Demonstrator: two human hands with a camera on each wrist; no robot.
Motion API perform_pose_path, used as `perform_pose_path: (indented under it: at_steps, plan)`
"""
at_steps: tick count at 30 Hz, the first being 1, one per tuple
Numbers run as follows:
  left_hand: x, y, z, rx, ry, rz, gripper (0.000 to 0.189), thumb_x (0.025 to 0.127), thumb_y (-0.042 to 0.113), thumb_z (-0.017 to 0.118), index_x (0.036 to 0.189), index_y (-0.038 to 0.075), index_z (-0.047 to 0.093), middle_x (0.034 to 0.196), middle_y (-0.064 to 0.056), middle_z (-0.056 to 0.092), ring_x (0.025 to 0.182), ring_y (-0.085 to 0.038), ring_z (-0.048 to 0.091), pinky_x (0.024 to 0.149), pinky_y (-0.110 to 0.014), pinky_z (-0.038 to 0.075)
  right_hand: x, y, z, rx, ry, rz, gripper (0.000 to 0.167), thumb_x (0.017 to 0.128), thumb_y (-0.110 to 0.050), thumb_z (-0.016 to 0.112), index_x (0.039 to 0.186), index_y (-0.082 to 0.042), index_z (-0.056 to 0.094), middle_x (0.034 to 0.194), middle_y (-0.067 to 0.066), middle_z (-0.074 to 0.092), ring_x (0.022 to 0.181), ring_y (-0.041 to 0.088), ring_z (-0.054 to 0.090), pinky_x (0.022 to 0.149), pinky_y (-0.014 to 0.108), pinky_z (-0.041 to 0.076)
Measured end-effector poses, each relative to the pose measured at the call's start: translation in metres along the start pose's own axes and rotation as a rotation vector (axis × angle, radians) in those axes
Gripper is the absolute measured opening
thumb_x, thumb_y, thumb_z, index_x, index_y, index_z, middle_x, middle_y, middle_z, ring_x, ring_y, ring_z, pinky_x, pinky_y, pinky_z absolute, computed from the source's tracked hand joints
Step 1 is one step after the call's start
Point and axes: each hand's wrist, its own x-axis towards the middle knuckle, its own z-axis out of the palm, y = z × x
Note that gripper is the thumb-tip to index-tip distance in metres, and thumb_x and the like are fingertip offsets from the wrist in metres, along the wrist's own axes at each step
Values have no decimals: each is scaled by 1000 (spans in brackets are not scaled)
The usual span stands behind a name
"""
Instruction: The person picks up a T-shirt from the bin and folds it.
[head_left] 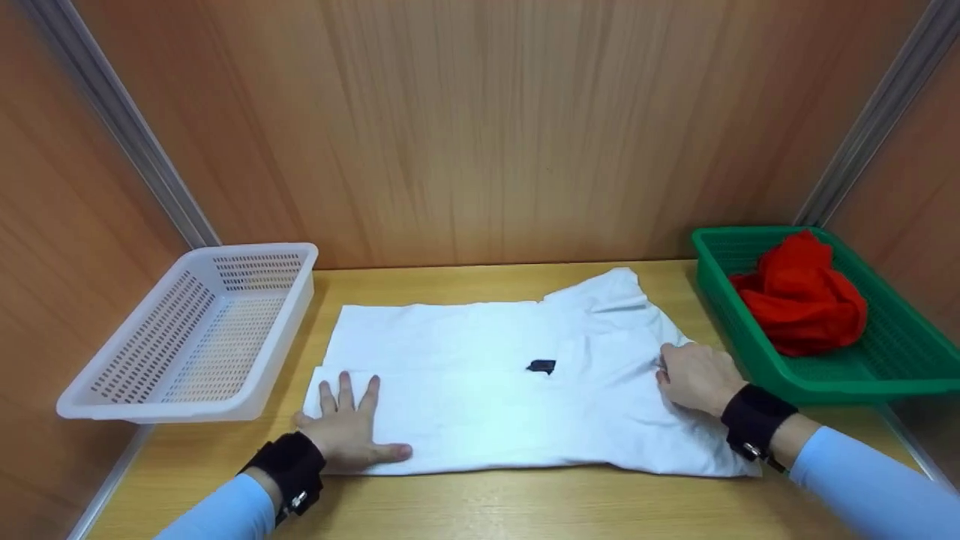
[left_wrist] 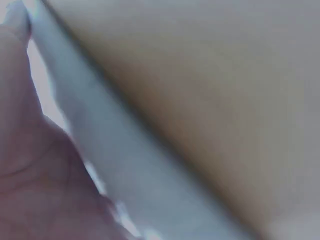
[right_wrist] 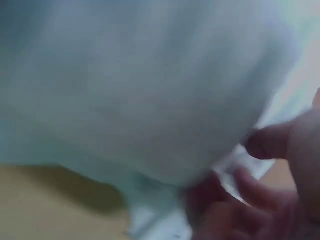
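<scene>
A white shirt lies folded lengthwise on the table, its left part smooth and its right part wrinkled. Near its middle shows a small black patch. My left hand rests flat on the shirt's lower left corner with fingers spread and thumb pointing right. At the wrinkled right end, my right hand grips the fabric with curled fingers. In the right wrist view, white cloth hangs in front of the fingers and hides part of them. The left wrist view catches the palm beside the shirt's edge.
A white perforated basket stands at the left with nothing in it. On the right, a green basket holds a crumpled red cloth, close to my right hand. Wood-grain panels enclose the back and sides of the table.
</scene>
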Motion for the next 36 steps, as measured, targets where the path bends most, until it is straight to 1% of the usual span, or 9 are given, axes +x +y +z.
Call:
perform_pose_path:
  at_steps: [3, 6, 9, 14, 19, 25, 29, 33, 36]
  plan:
    - [12, -1, -22, 11, 41, 28, 125, 91, 85, 71, 170, -4, 36, 172, -50, 28, 158, -76, 26, 117, -94, 30, 13, -5, -15, 14, -102, 22, 18, 101, -21, 69, 89, -8, 64, 76, 7, 61, 69, 25, 59, 58, 41, 47]
    - [34, -4, -41, 3, 137, 73, 86, 102, 64, 73, 146, -9, 62, 145, -40, 63, 137, -62, 57, 114, -77, 48, 37, -4, -28, 80, -135, 80, 19, 104, -22, 66, 97, -5, 70, 87, 13, 70, 77, 29, 64, 64, 44, 52]
    - [61, -11, -55, -12, 227, 97, 52, 106, 41, 74, 131, -5, 73, 130, -29, 74, 124, -50, 67, 110, -66, 54, 66, -1, -34, 150, -133, 148, 26, 107, -26, 65, 110, -3, 75, 102, 17, 77, 88, 34, 68, 74, 50, 57]
    - [103, -23, -70, -19, 324, 97, 34, 108, 19, 67, 133, -3, 74, 137, -29, 74, 132, -50, 68, 116, -65, 53, 110, 0, -37, 213, -111, 288, 38, 110, -38, 63, 100, -2, 74, 82, 8, 61, 84, 31, 62, 74, 42, 49]
    - [132, -22, -78, -31, 346, 67, 40, 114, 14, 57, 150, 2, 67, 151, -29, 68, 143, -52, 62, 125, -66, 47, 128, 2, -31, 298, -174, 450, 49, 112, -49, 61, 101, -2, 68, 77, 4, 46, 83, 28, 57, 73, 35, 42]
    - [147, -10, -84, -8, 189, 15, 71, 102, 7, 65, 171, 11, 46, 176, -31, 41, 162, -59, 38, 133, -73, 32, 132, 10, -7, 435, -143, 503, 44, 110, -42, 66, 110, 2, 69, 93, 11, 54, 99, 33, 56, 85, 40, 45]
    - [151, -8, -87, 10, 124, 20, 82, 96, 8, 67, 174, 10, 40, 178, -31, 38, 163, -62, 33, 134, -75, 30, 131, 7, 3, 528, -101, 542, 45, 108, -39, 70, 130, 0, 71, 123, 20, 65, 119, 39, 54, 104, 50, 45]
    - [155, -10, -87, 41, 125, 13, 85, 93, 10, 68, 173, 9, 40, 175, -31, 43, 158, -62, 39, 130, -74, 37, 139, 2, 8, 706, -47, 610, 53, 106, -39, 70, 145, -3, 65, 147, 20, 63, 131, 37, 53, 117, 50, 46]
    - [158, -11, -86, 37, 174, -8, 79, 94, 12, 70, 169, 8, 47, 169, -32, 49, 150, -59, 45, 124, -73, 43, 149, 0, 10, 880, 38, 652, 45, 105, -33, 71, 141, -7, 65, 144, 16, 63, 129, 33, 55, 112, 45, 48]
